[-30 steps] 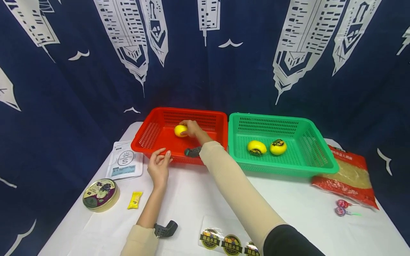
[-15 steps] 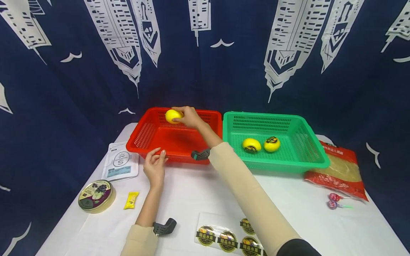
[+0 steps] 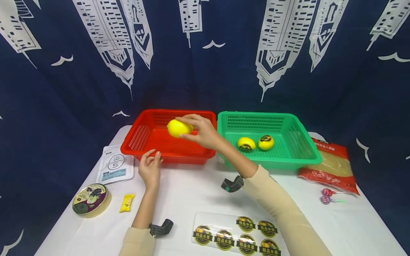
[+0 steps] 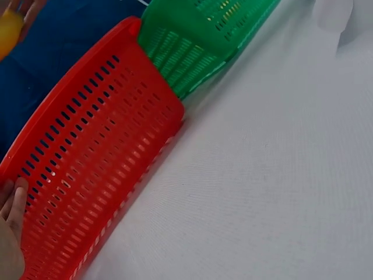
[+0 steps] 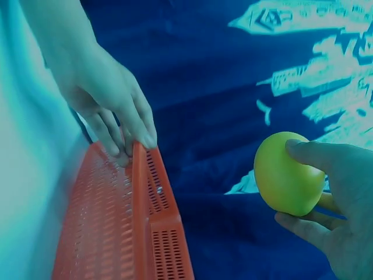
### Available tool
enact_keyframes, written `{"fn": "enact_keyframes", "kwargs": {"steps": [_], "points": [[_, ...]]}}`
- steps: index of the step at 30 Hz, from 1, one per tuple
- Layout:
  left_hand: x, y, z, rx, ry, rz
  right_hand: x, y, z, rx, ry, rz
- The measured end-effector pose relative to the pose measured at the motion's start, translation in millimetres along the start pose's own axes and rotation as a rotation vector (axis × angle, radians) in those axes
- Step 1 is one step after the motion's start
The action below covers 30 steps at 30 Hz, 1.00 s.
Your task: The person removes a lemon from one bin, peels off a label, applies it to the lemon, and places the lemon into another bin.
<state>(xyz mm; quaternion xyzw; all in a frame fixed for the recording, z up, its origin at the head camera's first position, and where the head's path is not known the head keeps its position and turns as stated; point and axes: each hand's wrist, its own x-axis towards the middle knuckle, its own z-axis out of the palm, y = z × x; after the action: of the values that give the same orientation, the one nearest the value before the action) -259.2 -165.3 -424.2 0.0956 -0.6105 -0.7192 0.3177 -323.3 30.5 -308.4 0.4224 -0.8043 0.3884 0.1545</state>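
Observation:
My right hand [image 3: 206,134] holds a yellow lemon [image 3: 178,128] between thumb and fingers, raised over the red basket [image 3: 185,158]. In the right wrist view the lemon [image 5: 285,174] shows a smooth side with no sticker. My left hand [image 3: 150,173] grips the front rim of the red basket near its left end; in the right wrist view its fingers [image 5: 116,137] bend over that rim. Two lemons with dark round stickers, one left [image 3: 246,144] and one right [image 3: 266,142], lie in the green basket [image 3: 275,163].
A sheet of round stickers [image 3: 224,239] lies at the front. To the left are a white pouch [image 3: 116,163], a round tin [image 3: 91,200] and a yellow packet [image 3: 127,203]. A red food bag [image 3: 333,163] and two lollipops [image 3: 326,195] lie right. A dark curtain [image 3: 205,85] hangs behind.
My right hand has lifted the lemon from the red basket's floor and drawn it back toward me. The left hand stays at the rim. The head view has shifted slightly.

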Motion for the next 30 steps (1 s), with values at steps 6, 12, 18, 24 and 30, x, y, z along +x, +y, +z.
{"fn": "enact_keyframes", "kwargs": {"steps": [6,12,18,24,30], "points": [[0.7,4.7,-1.9,-0.008,0.007,0.036,-48.2,-18.4,-19.8,-0.067,0.042,-0.079],[5.5,5.5,0.4,-0.034,-0.002,0.050,-100.0,-28.9,-28.6,-0.095,0.056,-0.040],[7.1,3.7,1.3,-0.022,-0.017,0.058,-150.5,-25.6,-25.0,-0.093,0.056,0.094],[1.6,-0.7,-5.1,0.025,-0.009,0.038,-196.4,-8.7,-11.4,-0.055,0.042,0.210],[3.0,-2.2,-6.6,0.016,-0.014,0.051,-229.1,5.2,-1.1,-0.021,0.017,0.331]]}}
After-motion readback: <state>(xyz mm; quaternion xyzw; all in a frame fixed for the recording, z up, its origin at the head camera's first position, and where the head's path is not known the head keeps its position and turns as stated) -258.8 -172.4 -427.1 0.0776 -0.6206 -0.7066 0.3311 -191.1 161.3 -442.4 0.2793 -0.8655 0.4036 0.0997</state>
